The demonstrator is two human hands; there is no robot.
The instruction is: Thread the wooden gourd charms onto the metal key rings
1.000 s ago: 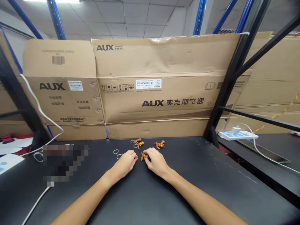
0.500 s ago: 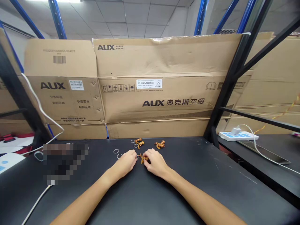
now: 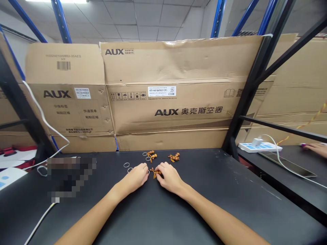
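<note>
In the head view my left hand (image 3: 137, 176) is closed, its fingertips pinching a thin metal ring (image 3: 148, 172) whose edge shows at the fingers. My right hand (image 3: 169, 177) is closed on a small brown gourd charm (image 3: 157, 172), with its cord end pointing toward the left hand. A narrow gap separates the ring from the cord. Beside the left hand lie a loose ring (image 3: 126, 165) and another partly covered ring (image 3: 130, 169). Beyond the hands rest gourd charms with rings (image 3: 153, 156), and to their right a cluster of gourd charms (image 3: 175, 157).
Cardboard sheets (image 3: 178, 126) stand along the back of the black table (image 3: 153, 217). At left are a pixelated dark object and a white cable (image 3: 41, 217). Beyond the right rack post sit a power strip (image 3: 246, 148), a flat tablet-like device (image 3: 291, 165) and another person's hand (image 3: 316, 148).
Another person's hand has appeared at the right edge. My two hands stay nearly in place, still holding the ring and the gourd charm; the view has shifted slightly.
</note>
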